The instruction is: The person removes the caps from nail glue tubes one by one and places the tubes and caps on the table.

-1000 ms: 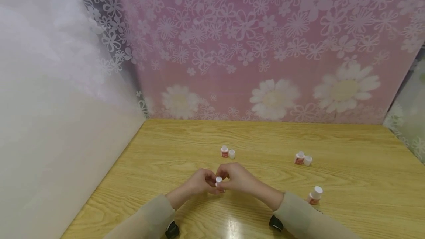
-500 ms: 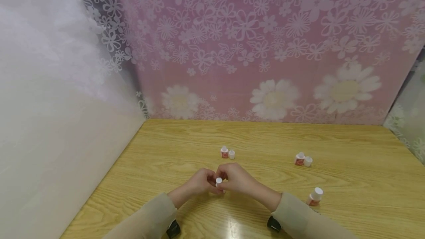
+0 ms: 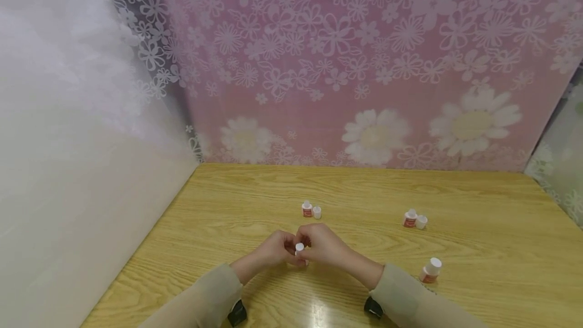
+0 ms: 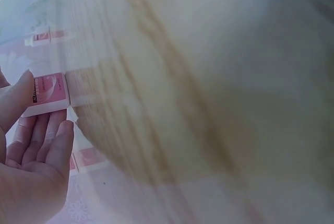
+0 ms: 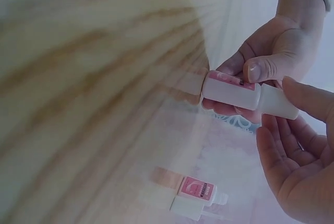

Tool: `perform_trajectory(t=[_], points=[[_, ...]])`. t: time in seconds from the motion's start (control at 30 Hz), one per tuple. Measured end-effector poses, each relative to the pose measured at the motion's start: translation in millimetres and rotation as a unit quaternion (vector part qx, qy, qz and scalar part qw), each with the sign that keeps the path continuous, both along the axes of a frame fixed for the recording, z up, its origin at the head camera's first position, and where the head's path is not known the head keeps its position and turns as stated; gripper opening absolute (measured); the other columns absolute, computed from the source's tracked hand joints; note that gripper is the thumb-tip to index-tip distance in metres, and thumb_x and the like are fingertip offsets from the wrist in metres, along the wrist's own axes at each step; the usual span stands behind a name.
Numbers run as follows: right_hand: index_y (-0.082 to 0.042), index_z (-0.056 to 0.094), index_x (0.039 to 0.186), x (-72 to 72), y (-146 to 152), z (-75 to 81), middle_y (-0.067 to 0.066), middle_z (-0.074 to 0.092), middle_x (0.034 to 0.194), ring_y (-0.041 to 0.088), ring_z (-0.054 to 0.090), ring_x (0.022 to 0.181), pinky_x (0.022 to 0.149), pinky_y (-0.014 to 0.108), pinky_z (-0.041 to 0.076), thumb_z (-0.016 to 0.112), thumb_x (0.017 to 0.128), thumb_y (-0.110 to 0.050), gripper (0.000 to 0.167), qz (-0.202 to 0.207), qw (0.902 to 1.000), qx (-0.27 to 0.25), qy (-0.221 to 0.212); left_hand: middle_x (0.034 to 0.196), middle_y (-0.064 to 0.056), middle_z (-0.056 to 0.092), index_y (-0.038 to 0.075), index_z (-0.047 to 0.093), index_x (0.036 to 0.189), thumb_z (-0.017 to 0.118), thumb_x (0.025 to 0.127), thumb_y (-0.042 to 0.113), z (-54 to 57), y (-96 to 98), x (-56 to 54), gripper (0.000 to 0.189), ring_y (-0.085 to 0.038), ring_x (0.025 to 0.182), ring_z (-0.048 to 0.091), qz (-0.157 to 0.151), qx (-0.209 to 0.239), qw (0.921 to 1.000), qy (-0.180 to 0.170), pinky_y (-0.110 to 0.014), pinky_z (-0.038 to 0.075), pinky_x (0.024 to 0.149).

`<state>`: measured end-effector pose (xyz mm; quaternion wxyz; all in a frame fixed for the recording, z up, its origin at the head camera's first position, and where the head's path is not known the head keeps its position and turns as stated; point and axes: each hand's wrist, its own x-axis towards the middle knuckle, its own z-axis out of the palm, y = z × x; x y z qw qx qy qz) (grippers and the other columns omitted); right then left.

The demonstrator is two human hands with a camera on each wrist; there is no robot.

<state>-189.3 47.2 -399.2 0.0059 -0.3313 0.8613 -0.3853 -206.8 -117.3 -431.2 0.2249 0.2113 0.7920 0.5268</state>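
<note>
Near the table's front middle, a small white bottle (image 5: 229, 91) with a pink-red label stands between both hands, its base at the tabletop. My left hand (image 3: 274, 249) holds the bottle's body, the thumb lying against the label in the right wrist view. My right hand (image 3: 325, 247) pinches the white cap (image 5: 279, 102) on the bottle's top between thumb and fingers. From the head, the hands hide most of the body and only the cap shows well. The label faces the camera in the left wrist view.
Beyond the hands stands an uncapped bottle (image 3: 307, 210) with its cap (image 3: 317, 212) beside it. Farther right is another uncapped bottle (image 3: 410, 219) with a cap (image 3: 421, 222) next to it. A capped bottle (image 3: 430, 271) stands close to the right sleeve (image 3: 405, 292). Floral sheets enclose the wooden table (image 3: 218, 201).
Both hands stay around the bottle and its cap, almost in the same place. The right forearm shifts very slightly to the left. The other bottles stay put.
</note>
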Motion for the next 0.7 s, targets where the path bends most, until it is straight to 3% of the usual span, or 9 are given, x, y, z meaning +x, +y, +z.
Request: perform_trajectory(t=[0.3,0.7], points=[[-0.004,0.058,0.074,1.8,0.8,0.3,-0.007,0.055,0.062,0.003,0.047,0.057,0.050,0.022,0.041,0.072,0.070,-0.004,0.014,-0.016,0.9992,-0.007,-0.037,0.071,-0.008,0.065,-0.002,0.066,0.078,0.072,0.069,-0.002,0.2,-0.9,-1.6,0.011,-0.009,0.065,0.058,-0.005,-0.013,0.9999,0.005,-0.022,0.043,0.058],[-0.007,0.061,0.071,-1.6,-0.5,-3.9,-0.007,0.056,0.060,0.002,0.049,0.056,0.050,0.021,0.042,0.073,0.069,-0.003,0.013,-0.026,0.9990,-0.004,-0.034,0.069,-0.007,0.065,-0.003,0.067,0.076,0.073,0.067,-0.002,-3.4,-2.8,-5.2,0.011,-0.006,0.061,0.052,0.000,-0.013,0.9999,0.001,-0.021,0.041,0.056]])
